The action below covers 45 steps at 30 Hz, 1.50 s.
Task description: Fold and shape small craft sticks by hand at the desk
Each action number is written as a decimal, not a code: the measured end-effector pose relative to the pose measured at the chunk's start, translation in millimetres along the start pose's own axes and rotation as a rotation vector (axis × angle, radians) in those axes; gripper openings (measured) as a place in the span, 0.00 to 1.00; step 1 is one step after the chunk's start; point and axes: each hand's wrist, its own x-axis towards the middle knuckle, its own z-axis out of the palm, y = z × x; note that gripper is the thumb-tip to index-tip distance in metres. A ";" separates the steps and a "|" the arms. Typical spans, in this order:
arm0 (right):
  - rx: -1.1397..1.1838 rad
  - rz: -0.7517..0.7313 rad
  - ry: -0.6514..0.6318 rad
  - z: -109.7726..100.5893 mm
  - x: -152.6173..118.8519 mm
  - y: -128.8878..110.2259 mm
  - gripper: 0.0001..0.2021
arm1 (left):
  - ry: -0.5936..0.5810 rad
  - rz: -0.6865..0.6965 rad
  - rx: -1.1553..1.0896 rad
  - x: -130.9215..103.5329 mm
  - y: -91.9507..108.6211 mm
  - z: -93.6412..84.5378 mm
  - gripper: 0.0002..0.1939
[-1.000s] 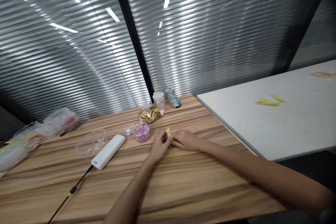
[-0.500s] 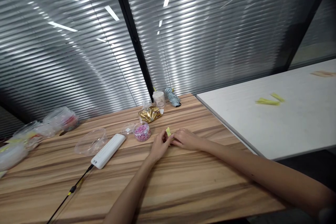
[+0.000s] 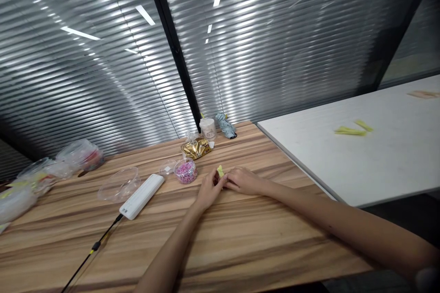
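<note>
"Pinched between which fingers, that yellow piece (image 3: 220, 171)?"

"Those of the left hand (image 3: 207, 188); its upper end pokes out above them."

"And the right hand (image 3: 242, 180)?"

"Its bent fingers meet the left thumb at the piece. Whether they grasp it too, I can't tell; they cover that spot."

"Where on the wooden table (image 3: 240, 242) is that?"

"Right of the middle, nearer the right edge than the left."

"What's nearby?"

"Just left of the hands, a clear tub (image 3: 186, 171) of pink and purple bits, with a clear lid (image 3: 168, 167) beside it. Behind the tub sits a gold packet (image 3: 196, 147), then a white cup (image 3: 208, 128) by the far edge."

"Further left?"

"One white block (image 3: 142, 197) with a black cable (image 3: 84, 261) running to the near edge."
</note>
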 end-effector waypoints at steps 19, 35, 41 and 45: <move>-0.022 -0.014 0.011 0.0 0.4 0.0 0.15 | -0.025 0.017 0.013 -1.0 0.9 -1.1 0.13; 0.003 -0.005 0.001 -1.2 0.1 -0.8 0.15 | -0.033 0.014 0.002 -1.2 1.3 -1.1 0.13; -0.020 -0.010 0.005 -1.1 -0.1 -1.1 0.15 | -0.027 0.018 0.005 -1.4 1.8 -1.6 0.13; -0.018 -0.018 0.010 -1.2 0.0 -1.2 0.15 | -0.029 0.028 0.022 -1.5 1.8 -1.5 0.13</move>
